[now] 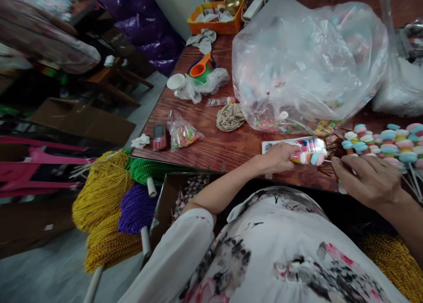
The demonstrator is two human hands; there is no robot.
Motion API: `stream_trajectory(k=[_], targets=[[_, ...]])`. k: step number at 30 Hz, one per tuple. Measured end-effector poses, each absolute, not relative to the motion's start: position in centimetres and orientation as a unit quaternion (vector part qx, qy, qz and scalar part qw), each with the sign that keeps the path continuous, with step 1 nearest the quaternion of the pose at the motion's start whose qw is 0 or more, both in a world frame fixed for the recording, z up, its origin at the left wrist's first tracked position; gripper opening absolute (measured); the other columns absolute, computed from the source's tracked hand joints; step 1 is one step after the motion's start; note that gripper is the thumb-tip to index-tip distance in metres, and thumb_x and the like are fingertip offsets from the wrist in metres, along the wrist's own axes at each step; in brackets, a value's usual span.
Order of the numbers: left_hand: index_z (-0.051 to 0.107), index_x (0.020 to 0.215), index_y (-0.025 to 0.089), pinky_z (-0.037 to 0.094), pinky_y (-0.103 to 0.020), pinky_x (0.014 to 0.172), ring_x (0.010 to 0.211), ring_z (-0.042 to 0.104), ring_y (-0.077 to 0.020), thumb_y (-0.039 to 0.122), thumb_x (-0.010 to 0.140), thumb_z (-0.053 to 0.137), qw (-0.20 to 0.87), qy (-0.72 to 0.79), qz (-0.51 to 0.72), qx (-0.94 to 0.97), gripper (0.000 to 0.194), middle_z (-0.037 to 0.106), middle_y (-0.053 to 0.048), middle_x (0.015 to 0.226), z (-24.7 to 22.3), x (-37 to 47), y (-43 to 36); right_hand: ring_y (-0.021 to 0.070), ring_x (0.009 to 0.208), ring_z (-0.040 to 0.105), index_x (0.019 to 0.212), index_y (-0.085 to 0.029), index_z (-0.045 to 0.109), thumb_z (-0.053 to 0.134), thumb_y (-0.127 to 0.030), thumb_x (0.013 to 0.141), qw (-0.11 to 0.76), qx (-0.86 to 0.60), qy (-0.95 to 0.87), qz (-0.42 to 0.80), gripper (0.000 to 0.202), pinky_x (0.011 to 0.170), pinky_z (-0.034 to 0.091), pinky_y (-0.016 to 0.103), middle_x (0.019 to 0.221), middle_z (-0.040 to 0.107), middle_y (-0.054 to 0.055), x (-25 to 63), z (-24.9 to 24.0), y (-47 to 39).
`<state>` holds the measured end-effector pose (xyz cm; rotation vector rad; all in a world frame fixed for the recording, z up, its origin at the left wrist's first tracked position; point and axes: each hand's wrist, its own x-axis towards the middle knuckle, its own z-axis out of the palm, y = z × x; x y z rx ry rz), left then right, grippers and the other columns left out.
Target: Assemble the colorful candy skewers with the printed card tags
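My left hand (280, 157) is at the table's front edge, its fingers closed on a skewer of pastel, marshmallow-like pieces (315, 158) on a thin white stick. Under that skewer lies a clear packet with a printed card (291, 142). My right hand (372, 179) is closed around the stick's end, its fingertips partly hidden. Just behind the right hand, several more pastel skewers (396, 144) lie bunched with their sticks towards me. Brown twist-tie-like strands (333, 145) spread between the packet and the bunch.
A big clear bag of pastel pieces (307, 60) fills the back of the table (198, 157). Left of it are orange-handled scissors (200, 69), a paper cup (176, 81), a small candy bag (185, 134) and an orange basket (214, 26). Cord bundles (102, 197) stand below left; a person sits beyond.
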<state>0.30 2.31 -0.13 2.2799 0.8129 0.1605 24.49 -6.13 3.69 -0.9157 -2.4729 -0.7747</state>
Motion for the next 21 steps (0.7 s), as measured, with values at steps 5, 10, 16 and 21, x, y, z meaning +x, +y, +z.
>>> stream_trajectory(k=[5, 10, 16, 21], targets=[[0.065, 0.103, 0.016, 0.042, -0.029, 0.070, 0.082, 0.062, -0.0220, 0.015, 0.071, 0.053, 0.269, 0.348, 0.033, 0.898, 0.035, 0.069, -0.007, 0.087, -0.5, 0.5, 1.8, 0.0128, 0.060, 0.051, 0.083, -0.018, 0.067, 0.053, -0.007, 0.083, 0.152, -0.392, -0.895, -0.148, 0.018, 0.059, 0.031, 0.029, 0.066, 0.061, 0.001, 23.6, 3.5, -6.4], [0.066, 0.101, 0.018, 0.041, -0.029, 0.068, 0.080, 0.062, -0.0219, 0.032, 0.079, 0.058, 0.272, 0.340, 0.049, 0.899, 0.027, 0.069, -0.008, 0.088, -0.9, 0.9, 1.6, 0.0131, 0.054, 0.045, 0.075, -0.018, 0.063, 0.053, -0.007, 0.082, 0.142, -0.430, -0.879, -0.147, 0.017, 0.055, 0.024, 0.030, 0.061, 0.059, 0.001, 22.2, 4.4, -6.6], [0.065, 0.093, 0.018, 0.038, -0.025, 0.064, 0.076, 0.061, -0.0176, 0.046, 0.081, 0.061, 0.301, 0.324, 0.066, 0.895, 0.031, 0.068, -0.004, 0.083, -0.2, 0.4, 1.9, 0.0163, 0.053, 0.047, 0.076, -0.018, 0.063, 0.056, -0.011, 0.083, 0.125, -0.433, -0.878, -0.164, 0.012, 0.058, 0.027, 0.031, 0.058, 0.062, 0.002, 21.8, 3.8, -6.5], [0.064, 0.100, 0.017, 0.037, -0.027, 0.065, 0.080, 0.061, -0.0200, 0.033, 0.077, 0.065, 0.261, 0.334, 0.046, 0.904, 0.029, 0.070, -0.007, 0.091, 0.4, 0.0, 1.7, 0.0164, 0.053, 0.049, 0.075, -0.018, 0.062, 0.056, -0.012, 0.085, 0.124, -0.426, -0.884, -0.143, 0.013, 0.060, 0.028, 0.032, 0.057, 0.062, 0.002, 22.2, 3.3, -6.2]])
